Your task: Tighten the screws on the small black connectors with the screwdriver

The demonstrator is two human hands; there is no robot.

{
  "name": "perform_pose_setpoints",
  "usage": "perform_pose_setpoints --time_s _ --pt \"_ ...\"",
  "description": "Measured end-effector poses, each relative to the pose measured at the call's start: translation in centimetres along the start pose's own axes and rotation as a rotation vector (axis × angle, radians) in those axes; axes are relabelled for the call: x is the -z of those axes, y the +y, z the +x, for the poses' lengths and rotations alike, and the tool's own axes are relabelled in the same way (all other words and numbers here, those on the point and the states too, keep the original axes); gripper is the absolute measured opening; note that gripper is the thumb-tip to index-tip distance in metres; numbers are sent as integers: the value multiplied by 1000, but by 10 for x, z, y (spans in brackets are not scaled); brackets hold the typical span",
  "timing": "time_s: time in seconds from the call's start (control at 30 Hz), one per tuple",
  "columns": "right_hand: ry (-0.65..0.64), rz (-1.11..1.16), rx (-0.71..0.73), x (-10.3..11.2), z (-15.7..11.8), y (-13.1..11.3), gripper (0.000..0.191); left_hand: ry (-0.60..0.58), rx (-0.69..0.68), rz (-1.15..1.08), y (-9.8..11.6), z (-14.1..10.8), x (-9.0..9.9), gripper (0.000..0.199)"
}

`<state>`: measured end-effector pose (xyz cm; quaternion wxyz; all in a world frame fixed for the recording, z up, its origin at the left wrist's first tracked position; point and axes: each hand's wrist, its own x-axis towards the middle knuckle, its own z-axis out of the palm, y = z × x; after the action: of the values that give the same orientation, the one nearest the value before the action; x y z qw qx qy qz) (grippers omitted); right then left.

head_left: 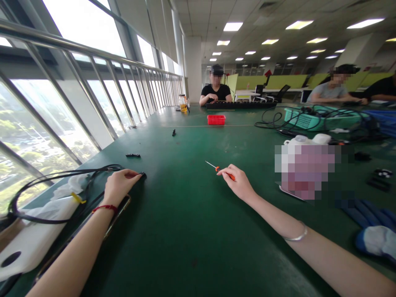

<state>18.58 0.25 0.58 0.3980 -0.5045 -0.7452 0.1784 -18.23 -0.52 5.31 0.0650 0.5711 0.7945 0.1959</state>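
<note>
My right hand (236,181) is closed round the orange and black handle of a screwdriver (231,176), its thin metal shaft slanting up and to the left above the green tabletop (185,231). On the left, my left hand (122,183) pinches a small black part (142,175) between thumb and fingertips, low over the table. What kind of part it is cannot be made out. Another small black piece (133,155) lies just beyond that hand, and a further one (173,132) sits farther back. Beneath my left forearm rests a dark, flat, phone-like object (119,214).
Left: coiled black cable (23,194) and a white handled object (40,235). Far middle: a red tray (216,120) and a person (215,88). Right: a white jug (300,141), a teal basket (324,119) with cables, and blue-white gloves (377,239). A metal railing (93,57) borders the window side.
</note>
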Motion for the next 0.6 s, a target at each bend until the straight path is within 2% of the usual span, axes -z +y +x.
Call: perform_pose_setpoints --time_s 0.6 --pt "20 -24 32 0 -2 1 24 -14 29 -8 -3 2 -4 39"
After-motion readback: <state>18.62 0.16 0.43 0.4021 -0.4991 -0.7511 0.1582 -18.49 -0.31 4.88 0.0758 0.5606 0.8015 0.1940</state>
